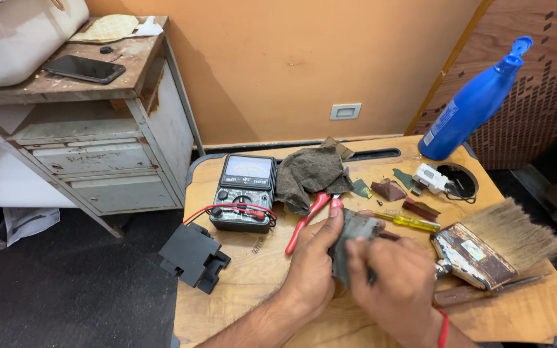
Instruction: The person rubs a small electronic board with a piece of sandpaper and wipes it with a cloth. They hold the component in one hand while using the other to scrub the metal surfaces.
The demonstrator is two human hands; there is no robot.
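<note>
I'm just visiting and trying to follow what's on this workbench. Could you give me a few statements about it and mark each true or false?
1. Both hands hold a small grey part. True: the left hand and right hand grip it together.
2. The blue spray bottle lies flat. False: it stands leaning at the table's far right.
3. A wide paintbrush lies right of the hands. True.
4. The multimeter sits on the grey cabinet. False: it lies on the wooden table; a phone lies on the cabinet.

The table (278, 270) is smooth grained wood. The rag (307, 174) is rough cloth. The bottle (475, 103) is glossy plastic, the brush (517, 235) coarse-bristled.
</note>
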